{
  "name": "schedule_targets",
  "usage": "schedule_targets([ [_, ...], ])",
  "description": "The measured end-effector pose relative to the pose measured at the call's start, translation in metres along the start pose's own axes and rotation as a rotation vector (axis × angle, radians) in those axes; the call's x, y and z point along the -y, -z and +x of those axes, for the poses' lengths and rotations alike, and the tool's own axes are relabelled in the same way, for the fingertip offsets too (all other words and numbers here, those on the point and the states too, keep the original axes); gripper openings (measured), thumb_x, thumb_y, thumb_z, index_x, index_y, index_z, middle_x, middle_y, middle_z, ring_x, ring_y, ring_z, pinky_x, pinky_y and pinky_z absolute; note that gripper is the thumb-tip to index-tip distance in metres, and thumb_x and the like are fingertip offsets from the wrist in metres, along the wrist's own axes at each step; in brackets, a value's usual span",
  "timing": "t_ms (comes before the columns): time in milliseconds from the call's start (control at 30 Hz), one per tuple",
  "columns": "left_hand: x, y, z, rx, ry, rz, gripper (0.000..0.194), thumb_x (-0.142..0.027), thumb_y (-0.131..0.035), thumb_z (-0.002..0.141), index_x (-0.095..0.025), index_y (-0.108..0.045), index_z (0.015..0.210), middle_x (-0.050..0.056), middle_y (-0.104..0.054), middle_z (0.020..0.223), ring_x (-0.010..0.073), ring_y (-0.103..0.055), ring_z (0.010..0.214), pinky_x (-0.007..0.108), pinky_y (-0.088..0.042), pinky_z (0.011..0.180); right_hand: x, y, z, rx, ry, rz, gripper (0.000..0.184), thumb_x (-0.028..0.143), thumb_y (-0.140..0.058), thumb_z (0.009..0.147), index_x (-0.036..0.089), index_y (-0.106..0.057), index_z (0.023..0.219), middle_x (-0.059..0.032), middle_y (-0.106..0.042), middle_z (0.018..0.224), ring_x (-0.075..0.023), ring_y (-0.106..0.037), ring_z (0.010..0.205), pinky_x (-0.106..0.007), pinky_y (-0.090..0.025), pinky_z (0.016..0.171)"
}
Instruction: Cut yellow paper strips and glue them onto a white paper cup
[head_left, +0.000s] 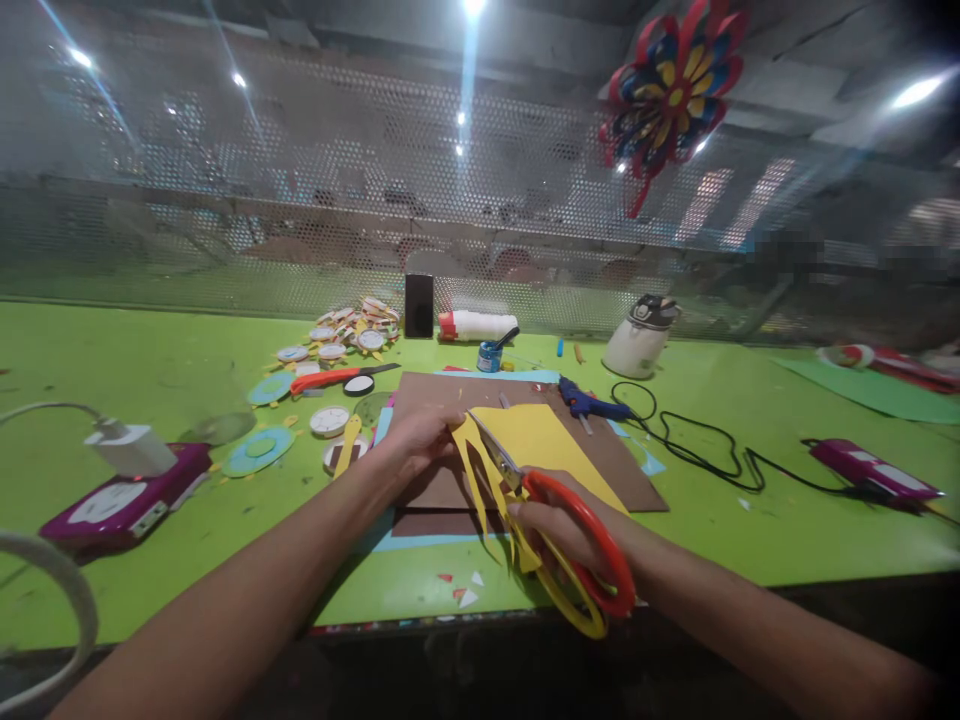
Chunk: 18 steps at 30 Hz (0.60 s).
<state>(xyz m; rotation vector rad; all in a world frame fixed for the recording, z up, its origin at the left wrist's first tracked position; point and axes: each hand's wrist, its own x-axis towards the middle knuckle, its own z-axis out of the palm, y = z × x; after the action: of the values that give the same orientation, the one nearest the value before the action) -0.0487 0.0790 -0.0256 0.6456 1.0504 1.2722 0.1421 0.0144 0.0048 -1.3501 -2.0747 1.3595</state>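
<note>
My right hand (559,525) is closed around a pair of scissors (615,560) with one red and one yellow handle loop. Their blades point away to the upper left and lie along the edge of a yellow paper sheet (551,440). My left hand (427,435) pinches the sheet's left end near the blade tips. Narrow yellow strips (472,470) hang from the paper between my hands. Beneath lies brown card (442,390) on top of light blue paper (379,540).
A blue glue gun (589,400) with a black cord rests right of the card. Power strips (142,500) (874,470) lie at both sides. Left are an orange cutter (322,380), paper discs (259,450) and a pile of small clocks (367,325). Behind stand a blue jar (490,357) and a kettle (637,340).
</note>
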Motion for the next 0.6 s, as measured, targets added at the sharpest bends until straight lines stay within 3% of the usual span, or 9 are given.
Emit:
schedule_targets([
  [200, 0.000, 0.000, -0.001, 0.020, -0.016, 0.102, 0.008, -0.003, -0.057, 0.064, -0.011, -0.057, 0.065, 0.004, -0.060, 0.058, 0.0125, -0.058, 0.051, 0.021, -0.050, 0.047, -0.011, -0.003, 0.005, -0.024, 0.008, -0.006, 0.017, 0.022, -0.048, 0.075, 0.017, -0.050, 0.058, 0.0044, -0.049, 0.045, -0.0089, -0.047, 0.039, -0.019, -0.036, 0.039],
  [333, -0.005, 0.002, -0.006, 0.068, -0.056, 0.149, 0.011, -0.002, -0.059, 0.063, -0.013, -0.056, 0.066, 0.002, -0.059, 0.057, 0.0125, -0.058, 0.049, 0.023, -0.051, 0.048, -0.012, 0.004, 0.003, 0.005, -0.022, 0.046, 0.017, 0.024, -0.044, 0.077, 0.017, -0.051, 0.064, 0.0045, -0.050, 0.045, -0.0089, -0.047, 0.037, -0.019, -0.037, 0.038],
  [400, -0.008, 0.002, -0.009, 0.105, -0.061, 0.164, 0.014, -0.002, -0.061, 0.062, -0.014, -0.057, 0.067, 0.001, -0.060, 0.059, 0.0134, -0.060, 0.051, 0.024, -0.052, 0.049, -0.009, 0.012, -0.001, 0.032, -0.030, 0.069, 0.014, 0.025, -0.044, 0.076, 0.016, -0.054, 0.077, 0.0048, -0.052, 0.045, -0.0101, -0.049, 0.037, -0.020, -0.040, 0.039],
  [500, -0.015, 0.003, -0.015, 0.163, -0.045, 0.182, 0.014, -0.004, -0.066, 0.061, -0.013, -0.060, 0.070, 0.005, -0.063, 0.063, 0.0155, -0.062, 0.054, 0.026, -0.051, 0.050, -0.005, 0.033, -0.010, 0.082, -0.013, 0.069, 0.031, 0.025, -0.049, 0.074, 0.017, -0.052, 0.103, 0.0069, -0.054, 0.044, -0.0131, -0.053, 0.037, -0.023, -0.044, 0.042],
  [600, -0.021, 0.003, -0.020, 0.191, -0.031, 0.192, 0.013, -0.009, -0.070, 0.062, -0.011, -0.063, 0.073, 0.007, -0.065, 0.065, 0.0140, -0.060, 0.051, 0.025, -0.050, 0.048, -0.009, 0.055, -0.020, 0.038, -0.007, -0.050, 0.039, 0.023, -0.053, 0.072, 0.020, -0.054, 0.111, 0.0059, -0.055, 0.043, -0.0175, -0.059, 0.043, -0.028, -0.049, 0.050],
])
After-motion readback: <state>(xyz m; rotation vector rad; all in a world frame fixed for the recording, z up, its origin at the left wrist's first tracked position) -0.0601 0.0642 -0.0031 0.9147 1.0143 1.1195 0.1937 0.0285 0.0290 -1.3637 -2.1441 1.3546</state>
